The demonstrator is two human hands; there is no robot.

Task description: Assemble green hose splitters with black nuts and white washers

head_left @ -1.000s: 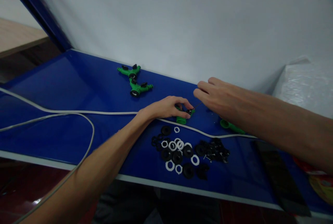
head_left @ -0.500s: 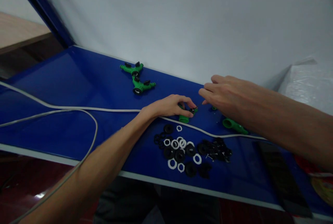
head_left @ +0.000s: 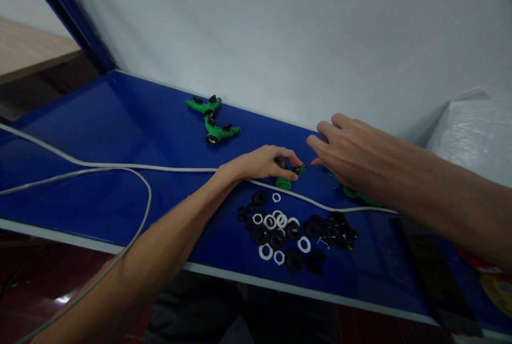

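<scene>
My left hand (head_left: 269, 161) is closed around a green hose splitter (head_left: 284, 183), which rests on the blue table. Its round green socket shows below my fingers, and a black fitting sticks out near the fingertips. To the right, my right hand (head_left: 340, 141) hovers over the table with its fingers bent and apart; nothing shows in them. Beneath the right wrist lies another green hose splitter body (head_left: 362, 198), mostly hidden by the arm. In front of my hands are several white ring washers (head_left: 304, 244), black round caps (head_left: 294, 260) and a heap of small black parts (head_left: 334, 230).
Two green Y-shaped splitters with black valves (head_left: 222, 134) lie near the wall. A white cable (head_left: 172, 168) crosses the blue table (head_left: 96, 120) and passes under my left wrist. A dark flat object (head_left: 436, 274) and a plastic-wrapped bundle (head_left: 474, 136) are at the right.
My right hand has shifted slightly, with its fingers spread a little more, and its forearm now covers more of the green body at the right. My left hand keeps its hold.
</scene>
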